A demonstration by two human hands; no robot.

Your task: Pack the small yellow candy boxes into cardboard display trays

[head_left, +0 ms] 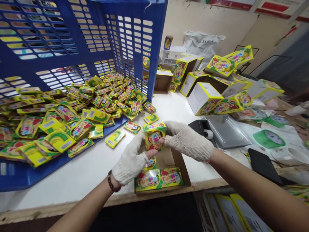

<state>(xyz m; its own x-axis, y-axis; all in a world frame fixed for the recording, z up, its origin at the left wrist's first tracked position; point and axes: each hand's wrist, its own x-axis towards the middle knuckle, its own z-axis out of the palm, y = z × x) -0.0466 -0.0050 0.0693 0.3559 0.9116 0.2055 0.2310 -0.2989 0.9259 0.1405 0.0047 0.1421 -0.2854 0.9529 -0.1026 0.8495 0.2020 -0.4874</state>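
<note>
Between both gloved hands I hold a stack of small yellow candy packs [155, 133], its printed face toward me. My left hand [131, 159] grips it from the left with the thumb in front. From the right, my right hand [187, 138] closes on the same stack, thumb against its face. Below it lies an open cardboard box [184, 175], with a few packs [147, 179] along its near side. The stack hides part of the box's inside. Several loose packs [115, 138] lie on the white table just left of my hands.
A large blue crate [154, 61] tipped on its side at the left spills a heap of packs [72, 112]. Printed display boxes [205, 96] pile up at the back right. A black tape dispenser [200, 127], a clear plastic sheet [227, 132] and green tape rolls [269, 138] lie to the right.
</note>
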